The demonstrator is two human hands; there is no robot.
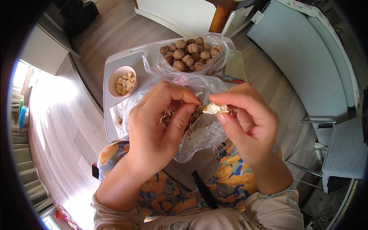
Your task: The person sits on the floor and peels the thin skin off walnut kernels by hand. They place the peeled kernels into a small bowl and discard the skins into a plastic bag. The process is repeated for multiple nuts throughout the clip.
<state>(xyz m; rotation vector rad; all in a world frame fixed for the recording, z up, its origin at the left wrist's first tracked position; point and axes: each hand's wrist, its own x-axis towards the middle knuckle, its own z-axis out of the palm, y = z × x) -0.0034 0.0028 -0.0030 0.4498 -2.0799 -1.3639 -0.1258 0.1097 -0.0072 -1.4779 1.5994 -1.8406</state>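
Between thumb and fingers of my right hand (pixel 251 124) is a pale walnut kernel (pixel 217 108), mostly peeled, with a brownish patch at its left end. My left hand (pixel 153 126) is closed in a pinch beside that end; whatever its fingertips hold is too small to make out. Below both hands lies a clear plastic bag (pixel 205 134) with brown walnut shell and skin scraps (pixel 167 117), partly hidden by my left hand. Farther back, another plastic bag (pixel 153 61) holds whole walnuts (pixel 188 60). To the left stands a bowl (pixel 111 83) of peeled walnut kernels (pixel 125 82).
Everything rests on a small light table (pixel 110 115) before my knees. White paper (pixel 115 111) lies under the scrap bag's left side. A grey-blue sofa (pixel 303 53) and a grey stool (pixel 345 149) with metal legs stand at right.
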